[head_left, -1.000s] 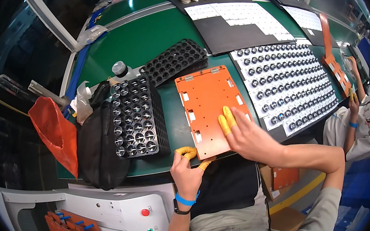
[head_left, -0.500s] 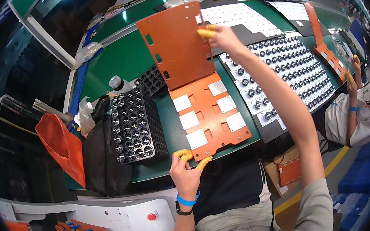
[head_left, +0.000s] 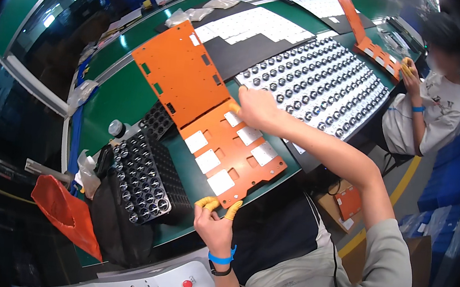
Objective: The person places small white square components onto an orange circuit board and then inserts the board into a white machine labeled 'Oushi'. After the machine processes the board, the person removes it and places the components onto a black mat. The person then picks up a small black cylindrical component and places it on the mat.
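Observation:
An orange hinged fixture lies opened on the green bench. Its lid (head_left: 179,71) leans back at the far left, and its lower plate (head_left: 227,156) holds white square plates (head_left: 207,162) in two columns. My left hand (head_left: 214,229), with yellow finger cots and a blue wristband, grips the near left corner of the lower plate between thumb and finger. My right hand (head_left: 261,111) is over the plate's far right corner, beside the hinge and the farthest white plate (head_left: 233,120). Its fingers bend downward and are partly hidden, so whether they hold anything is unclear.
To the left stands a black tray (head_left: 144,182) of round black-and-silver parts, with a bottle (head_left: 116,127) behind. White sheets bearing rows of black round parts (head_left: 323,86) lie at the right. A co-worker's hand (head_left: 411,75) works at another orange fixture (head_left: 378,55). An orange pouch (head_left: 63,210) hangs front left.
My right hand has let go of the lid's edge and come down toward the hinge. The lid leans farther back. My left hand remains at the near corner.

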A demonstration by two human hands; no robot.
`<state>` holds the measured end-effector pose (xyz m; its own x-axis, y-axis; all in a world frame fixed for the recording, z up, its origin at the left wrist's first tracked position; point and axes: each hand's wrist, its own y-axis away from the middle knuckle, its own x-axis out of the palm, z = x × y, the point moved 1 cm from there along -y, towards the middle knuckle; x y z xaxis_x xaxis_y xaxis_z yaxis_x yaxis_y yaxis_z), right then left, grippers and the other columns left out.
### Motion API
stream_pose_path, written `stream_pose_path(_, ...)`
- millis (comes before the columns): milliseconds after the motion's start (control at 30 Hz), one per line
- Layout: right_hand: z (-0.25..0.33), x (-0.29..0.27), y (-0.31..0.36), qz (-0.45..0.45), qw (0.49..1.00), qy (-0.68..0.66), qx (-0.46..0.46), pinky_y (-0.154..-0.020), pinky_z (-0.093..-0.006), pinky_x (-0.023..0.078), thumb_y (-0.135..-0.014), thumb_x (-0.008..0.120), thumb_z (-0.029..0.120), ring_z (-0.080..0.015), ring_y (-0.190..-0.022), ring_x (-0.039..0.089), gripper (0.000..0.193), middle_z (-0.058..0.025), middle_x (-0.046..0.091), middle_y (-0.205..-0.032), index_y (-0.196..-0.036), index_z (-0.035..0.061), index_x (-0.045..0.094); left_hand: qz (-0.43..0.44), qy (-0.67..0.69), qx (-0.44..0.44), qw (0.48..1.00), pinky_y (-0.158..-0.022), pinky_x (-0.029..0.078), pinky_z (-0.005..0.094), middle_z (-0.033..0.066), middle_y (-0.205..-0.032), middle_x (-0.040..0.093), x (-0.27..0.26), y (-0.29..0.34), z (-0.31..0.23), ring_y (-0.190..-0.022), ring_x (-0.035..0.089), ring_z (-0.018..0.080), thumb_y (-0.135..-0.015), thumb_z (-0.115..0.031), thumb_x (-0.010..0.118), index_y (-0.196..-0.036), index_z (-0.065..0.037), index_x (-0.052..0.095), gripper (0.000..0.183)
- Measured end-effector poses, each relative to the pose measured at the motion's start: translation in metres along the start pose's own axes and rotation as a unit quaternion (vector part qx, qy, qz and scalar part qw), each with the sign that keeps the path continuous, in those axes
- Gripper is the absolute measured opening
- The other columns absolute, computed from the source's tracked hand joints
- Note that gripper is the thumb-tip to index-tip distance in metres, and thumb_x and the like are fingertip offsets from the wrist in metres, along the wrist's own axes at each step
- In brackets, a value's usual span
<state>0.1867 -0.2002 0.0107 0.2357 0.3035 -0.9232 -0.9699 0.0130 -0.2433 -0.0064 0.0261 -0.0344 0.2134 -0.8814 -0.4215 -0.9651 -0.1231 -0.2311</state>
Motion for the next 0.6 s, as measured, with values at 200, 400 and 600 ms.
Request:
stream_pose_path(200,0.002,0.026,0.024,-0.006,1.000,0.015,0.007,-0.064,-0.0441,0.056,-0.092,0.064,0.023,-0.0345,-0.077,0.073,0.024,-0.0188,0.071,-0.079,-0.090,-0.0004,0.065,0.021,0.000,0.016,1.000,-0.049,0.029,0.0228,0.0030,-0.096,0.054,-0.004,-0.003,0.002,-0.060,0.036,0.0051,-0.066,-0.002,0.092,-0.089,0.011,0.066,0.037)
stream_pose_path(400,-0.007,0.026,0.028,-0.018,0.998,-0.044,0.028,-0.067,-0.0473,0.057,-0.099,0.058,0.033,-0.0383,-0.077,0.071,0.035,-0.0210,0.070,-0.079,-0.094,-0.0013,0.065,0.018,0.018,0.021,0.999,-0.050,0.029,0.0233,0.0027,-0.094,0.057,-0.003,-0.007,0.004,-0.060,0.036,0.0052,-0.066,-0.003,0.092,-0.086,0.008,0.066,0.035)
stream_pose_path(600,-0.010,0.039,0.025,0.042,0.996,-0.035,0.073,-0.075,-0.0485,0.057,-0.092,0.058,0.018,-0.0392,-0.086,0.072,0.021,-0.0219,0.072,-0.087,-0.098,-0.0015,0.064,0.016,0.026,-0.004,1.000,-0.050,0.032,0.0251,0.0048,-0.094,0.058,-0.002,-0.005,0.010,-0.059,0.038,0.0092,-0.060,-0.004,0.095,-0.082,0.007,0.064,0.039)
